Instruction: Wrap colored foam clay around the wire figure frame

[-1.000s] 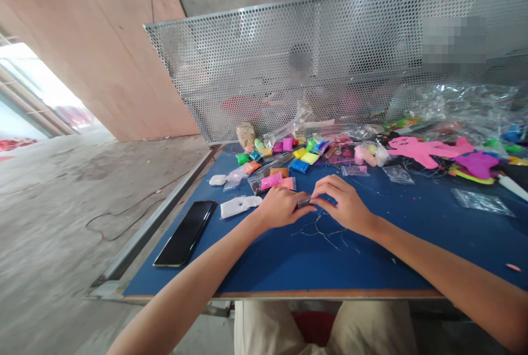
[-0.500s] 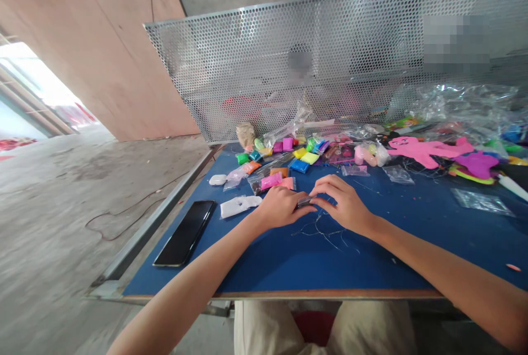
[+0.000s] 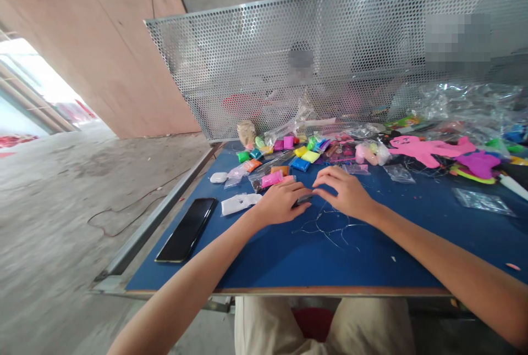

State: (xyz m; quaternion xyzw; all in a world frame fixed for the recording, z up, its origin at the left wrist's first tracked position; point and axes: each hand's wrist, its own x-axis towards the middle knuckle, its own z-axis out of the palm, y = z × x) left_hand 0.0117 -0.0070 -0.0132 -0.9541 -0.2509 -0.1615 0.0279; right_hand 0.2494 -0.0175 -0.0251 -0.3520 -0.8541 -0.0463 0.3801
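My left hand (image 3: 282, 201) is closed around a small dark-grey, thin object (image 3: 305, 198) that pokes out past its fingertips; what kind it is I cannot make out. Just to the right, my right hand (image 3: 344, 194) is curved with thumb and forefinger apart, the thumb tip close to the end of that object. Whether the thumb touches it is unclear. Below the hands, thin pale wire or thread (image 3: 324, 229) lies in loose curls on the blue tabletop (image 3: 264, 267).
A black phone (image 3: 187, 229), a white case (image 3: 218, 177) and a white packet (image 3: 239, 204) lie on the left. Behind are several coloured packets (image 3: 300, 164), a pink figure (image 3: 429, 149) and clear plastic bags (image 3: 466, 102). A perforated metal panel (image 3: 256, 58) stands along the back.
My right hand has drawn slightly away from the grey object, its thumb and forefinger parting. More of the curled wire shows beneath. My left hand still holds the object.
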